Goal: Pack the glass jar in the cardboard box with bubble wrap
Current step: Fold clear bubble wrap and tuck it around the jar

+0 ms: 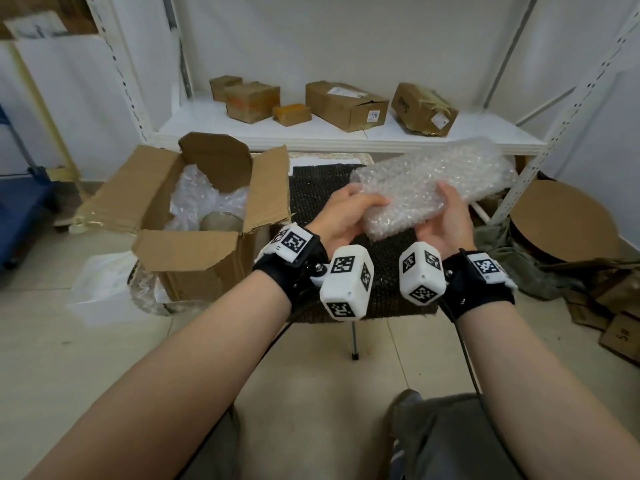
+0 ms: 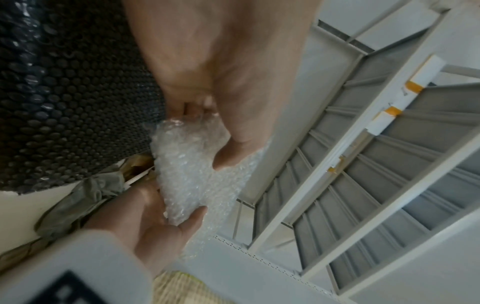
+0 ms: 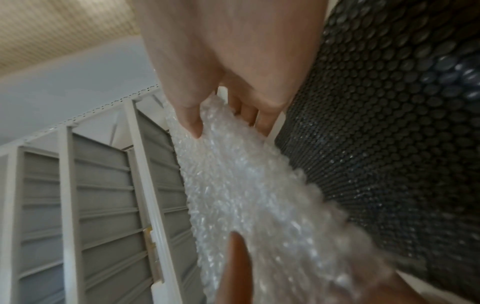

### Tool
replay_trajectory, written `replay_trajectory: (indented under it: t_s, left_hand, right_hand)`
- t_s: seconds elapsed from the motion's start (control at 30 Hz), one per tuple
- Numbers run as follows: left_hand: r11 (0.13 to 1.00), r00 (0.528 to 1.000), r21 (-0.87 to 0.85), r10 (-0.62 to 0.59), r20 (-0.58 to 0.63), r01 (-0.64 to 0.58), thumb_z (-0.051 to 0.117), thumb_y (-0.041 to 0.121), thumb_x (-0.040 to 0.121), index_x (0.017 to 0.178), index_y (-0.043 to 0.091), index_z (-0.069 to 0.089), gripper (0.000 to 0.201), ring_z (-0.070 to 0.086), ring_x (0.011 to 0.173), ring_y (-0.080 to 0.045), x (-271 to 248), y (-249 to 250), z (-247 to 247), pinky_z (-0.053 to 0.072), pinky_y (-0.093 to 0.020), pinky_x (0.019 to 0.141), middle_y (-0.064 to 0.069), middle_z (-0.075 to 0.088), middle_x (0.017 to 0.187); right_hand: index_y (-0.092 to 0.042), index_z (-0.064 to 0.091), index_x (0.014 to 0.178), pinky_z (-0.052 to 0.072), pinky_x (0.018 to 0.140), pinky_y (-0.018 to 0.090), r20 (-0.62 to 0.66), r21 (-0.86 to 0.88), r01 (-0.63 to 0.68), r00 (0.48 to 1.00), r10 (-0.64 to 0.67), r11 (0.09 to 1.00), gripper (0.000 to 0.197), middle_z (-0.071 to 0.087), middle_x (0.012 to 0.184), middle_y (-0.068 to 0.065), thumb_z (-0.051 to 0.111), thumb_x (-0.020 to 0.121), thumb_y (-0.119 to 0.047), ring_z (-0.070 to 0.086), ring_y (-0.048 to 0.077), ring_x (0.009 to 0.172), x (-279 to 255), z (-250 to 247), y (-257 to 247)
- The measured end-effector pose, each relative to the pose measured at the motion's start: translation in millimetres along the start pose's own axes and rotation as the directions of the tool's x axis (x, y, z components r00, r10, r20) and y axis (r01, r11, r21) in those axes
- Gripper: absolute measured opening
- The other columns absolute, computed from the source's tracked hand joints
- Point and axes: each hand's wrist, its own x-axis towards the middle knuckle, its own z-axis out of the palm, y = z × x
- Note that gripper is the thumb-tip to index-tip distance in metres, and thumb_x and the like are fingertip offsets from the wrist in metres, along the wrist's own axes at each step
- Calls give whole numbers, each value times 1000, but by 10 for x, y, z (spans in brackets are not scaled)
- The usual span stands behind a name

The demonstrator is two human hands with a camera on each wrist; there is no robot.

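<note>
We note the clear glass jar (image 1: 221, 220) already sits in the open brown cardboard box (image 1: 194, 258) at 10 o'clock, while our left hand (image 1: 341, 216) and right hand (image 1: 445, 223) both grip the folded clear bubble wrap sheet (image 1: 429, 185), not yet placed.

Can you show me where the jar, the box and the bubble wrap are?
jar (image 1: 221, 220): head view, its rim.
box (image 1: 194, 259): head view, front wall.
bubble wrap (image 1: 426, 181): head view, sheet's middle.

A white metal shelving unit (image 1: 346, 133) stands against white walls (image 1: 311, 36), with 5 closed brown boxes (image 1: 346, 105) on its shelf. Beige floor tiles (image 1: 62, 358) lie below.
</note>
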Motion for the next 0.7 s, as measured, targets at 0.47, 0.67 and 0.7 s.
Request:
replay_trajectory:
  t_s: [0.47,0.67,0.7]
  left_hand:
    - [853,990,519,108,-89,-47,65,42,88,110,17,64,33,71,87,-19,-726,1520,-1117,56,-30,70,-5,72,106]
    - [829,973,558,100,-207,33,59,28,96,92,14,62,14,57,41,-7,-752,1657,-1658,44,-16,40,5,63,57]
    - [812,969,582,98,-228,55,60,27,95,98,14,64,15,62,47,-7,-743,1660,-1728,48,-17,43,4,68,65]
  right_hand:
    - [-8,48,138,47,103,56,421,-289,-7,897,134,957,49,62,132,18,64,92,-6,62,35,119,-408,1708,256]
    - [-8,56,129,51,99,52,416,-572,16,867,273,820,41,69,121,13,66,91,-17,68,32,109,-428,2179,802]
    - [-9,56,128,51,99,52,397,-616,7,867,303,788,42,70,119,13,66,90,-23,68,32,108,-408,2224,865]
